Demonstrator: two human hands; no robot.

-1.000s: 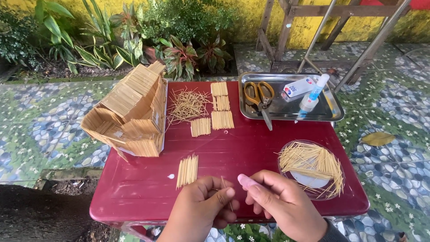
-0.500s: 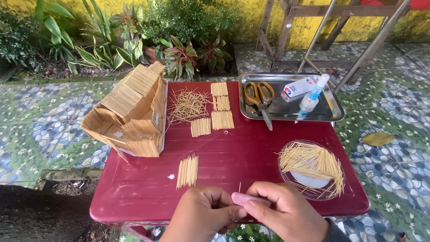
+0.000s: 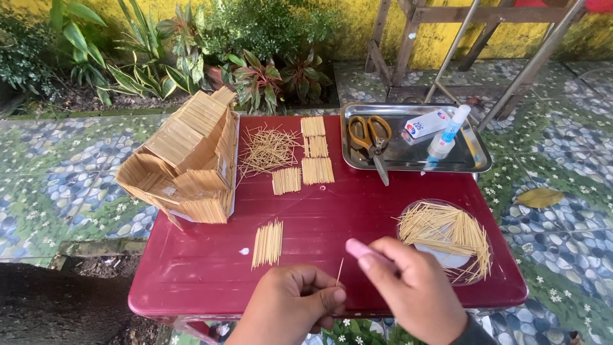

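- The red table (image 3: 357,211) serves as landmark: at its far left corner stands a stick house (image 3: 185,160), tilted, and beside it lie a loose tangle of sticks (image 3: 267,150) and several flat glued stick panels (image 3: 316,156).
- At the table's far right sits a metal tray (image 3: 476,163) holding yellow-handled scissors (image 3: 371,137), a small box (image 3: 426,123) and a glue bottle (image 3: 446,137).
- Near the table's right front edge a clear dish (image 3: 447,260) carries a heap of toothpicks (image 3: 447,233); a small stick bundle (image 3: 268,243) lies left of centre.
- Nothing lies between the hands and these things.
- The left hand (image 3: 290,306), curled nearly closed at the table's front edge, pinches a single toothpick (image 3: 339,273) upright between thumb and forefinger.
- The right hand (image 3: 408,294), just beside it, grips a pink tool (image 3: 363,249), possibly a cutter; its fingers are wrapped around it.
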